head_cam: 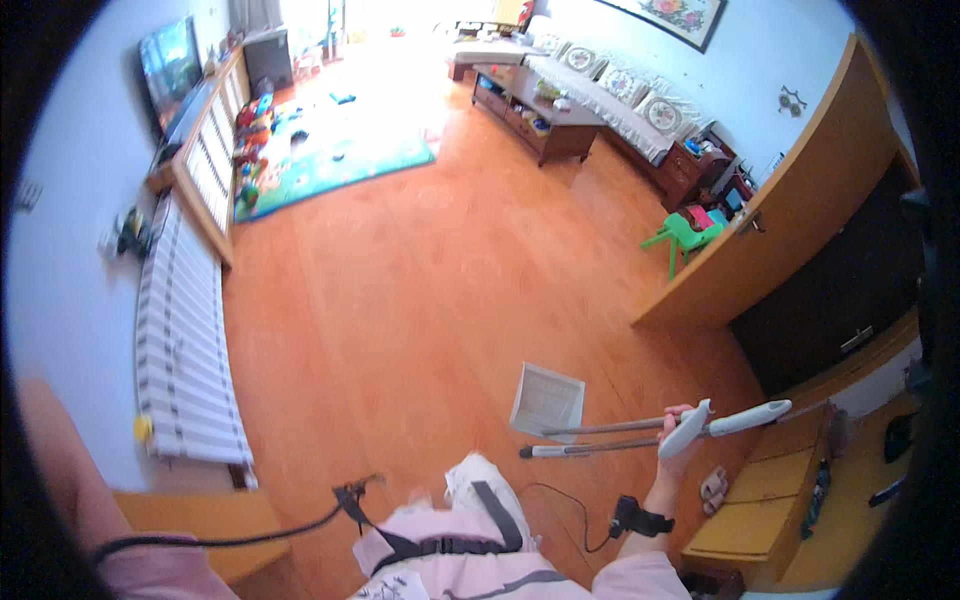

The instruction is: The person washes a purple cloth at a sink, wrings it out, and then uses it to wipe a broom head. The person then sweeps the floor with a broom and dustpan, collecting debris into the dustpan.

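Note:
My right hand [677, 433] grips two long metal poles with pale grey plastic handles, off to my right. One pole [611, 427] leads to a pale long-handled dustpan [549, 400], whose tray is in front of me over the floor. The second pole [626, 445] lies nearly parallel below it, with a dark tip at its left end; no brush head is visible on it. Part of my fingers is hidden behind the handles. My left arm [60, 450] rises along the left rim, and the hand itself is out of view.
Tiled floor [390, 300] stretches ahead. An open wooden door [780, 195], a green plastic chair [682, 236] and a shoe cabinet [757, 510] are on the right. Left stand a striped-cloth-covered radiator [191, 337] and a play mat [337, 180] with toys. A coffee table [555, 127] stands farther off.

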A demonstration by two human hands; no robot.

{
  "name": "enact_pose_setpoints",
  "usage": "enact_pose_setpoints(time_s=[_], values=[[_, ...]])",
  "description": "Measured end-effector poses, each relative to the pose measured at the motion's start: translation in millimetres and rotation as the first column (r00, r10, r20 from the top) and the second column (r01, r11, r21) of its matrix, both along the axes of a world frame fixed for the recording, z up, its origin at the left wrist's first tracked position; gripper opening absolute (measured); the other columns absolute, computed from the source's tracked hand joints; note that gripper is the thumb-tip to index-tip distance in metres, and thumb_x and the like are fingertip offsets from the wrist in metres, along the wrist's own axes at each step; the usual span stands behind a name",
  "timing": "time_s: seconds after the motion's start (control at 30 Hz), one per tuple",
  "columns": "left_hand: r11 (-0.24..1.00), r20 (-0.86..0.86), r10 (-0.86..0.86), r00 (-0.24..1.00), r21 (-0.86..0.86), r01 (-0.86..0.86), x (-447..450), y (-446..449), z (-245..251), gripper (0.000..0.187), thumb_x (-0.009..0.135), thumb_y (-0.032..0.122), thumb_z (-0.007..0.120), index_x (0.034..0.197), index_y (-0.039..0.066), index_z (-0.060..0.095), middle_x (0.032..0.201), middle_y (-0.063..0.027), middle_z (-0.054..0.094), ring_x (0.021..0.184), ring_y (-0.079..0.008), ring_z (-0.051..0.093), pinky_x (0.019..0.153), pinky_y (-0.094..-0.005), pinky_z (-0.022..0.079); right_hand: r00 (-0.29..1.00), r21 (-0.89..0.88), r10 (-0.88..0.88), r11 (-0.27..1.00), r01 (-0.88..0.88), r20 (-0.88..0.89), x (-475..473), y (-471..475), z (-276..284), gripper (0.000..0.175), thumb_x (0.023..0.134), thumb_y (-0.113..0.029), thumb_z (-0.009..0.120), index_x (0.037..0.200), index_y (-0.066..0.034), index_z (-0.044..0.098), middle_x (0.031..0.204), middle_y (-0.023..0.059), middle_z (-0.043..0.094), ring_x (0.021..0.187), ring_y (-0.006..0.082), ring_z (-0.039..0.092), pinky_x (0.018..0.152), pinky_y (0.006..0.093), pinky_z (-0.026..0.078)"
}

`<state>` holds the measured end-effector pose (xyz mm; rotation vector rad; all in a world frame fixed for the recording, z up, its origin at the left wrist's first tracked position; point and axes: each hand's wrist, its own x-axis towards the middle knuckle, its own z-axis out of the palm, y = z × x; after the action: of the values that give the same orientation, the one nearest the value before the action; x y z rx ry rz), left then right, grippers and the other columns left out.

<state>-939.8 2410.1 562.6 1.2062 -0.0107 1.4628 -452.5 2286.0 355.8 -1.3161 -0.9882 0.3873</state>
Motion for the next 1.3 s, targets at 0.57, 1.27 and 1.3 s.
enact_pose_setpoints(time_s=[0.57,1.27,1.3], values=[[0.89,-0.011,0.457,0.89,-0.008,-0.457,-80.1,549.8,65.7,0.066,0.082,0.055,0.045,0.137,0.031,0.017,0.142,0.0016,0.02,0.123,-0.0516,0.019,0.09,-0.0687,0.023,0.921,-0.182,0.388,0.905,-0.384,-0.011,-24.1,812.4,-27.5,0.012,0.074,0.003,0.054,0.084,-0.003,0.056,0.082,0.0036,0.06,0.073,0.0108,0.056,0.064,0.0245,0.046],[0.642,0.052,0.443,0.895,-0.716,-0.276,-47.9,1500.4,-229.7,0.061,0.086,0.051,0.039,0.134,0.014,0.028,0.131,-0.0081,0.038,0.117,-0.0335,0.042,0.094,-0.0531,0.037,0.682,0.094,0.696,0.712,-0.696,-0.224,-87.0,1738.0,-10.3,0.017,0.077,-0.008,0.062,0.091,-0.0025,0.054,0.086,0.0083,0.06,0.068,0.011,0.055,0.057,0.0236,0.045],[0.58,0.018,0.513,0.858,-0.745,-0.33,-58.4,1517.3,-232.4,0.062,0.086,0.052,0.039,0.134,0.014,0.028,0.129,-0.0084,0.04,0.116,-0.0326,0.044,0.093,-0.0519,0.038,0.659,0.097,0.722,0.686,-0.721,-0.211,-99.4,1786.1,-9.5,0.017,0.076,-0.007,0.061,0.091,-0.0026,0.054,0.086,0.008,0.061,0.065,0.0093,0.054,0.051,0.0222,0.044]])
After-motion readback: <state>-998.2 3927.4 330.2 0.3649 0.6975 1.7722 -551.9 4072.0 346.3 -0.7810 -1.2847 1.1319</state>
